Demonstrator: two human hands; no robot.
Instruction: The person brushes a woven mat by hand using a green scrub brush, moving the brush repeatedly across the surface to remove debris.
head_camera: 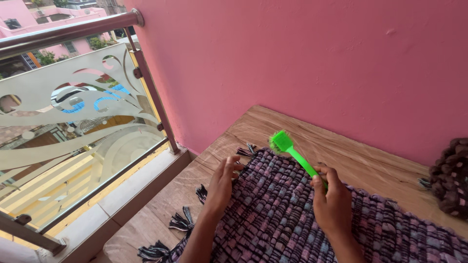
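On a wooden table [370, 168] against a pink wall [292, 63], the right hand [333, 204] is closed around a green brush [292, 155], bristles pointing to 11 o'clock. At 9 o'clock of it, the left hand [222, 185] lies open, fingers flat on a purple woven mat [287, 219].

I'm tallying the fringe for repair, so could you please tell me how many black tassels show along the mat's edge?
4 on the woven mat: one beside the green brush head, one under the left hand, one further down, one at the bottom edge. More may be hidden beyond the frame.
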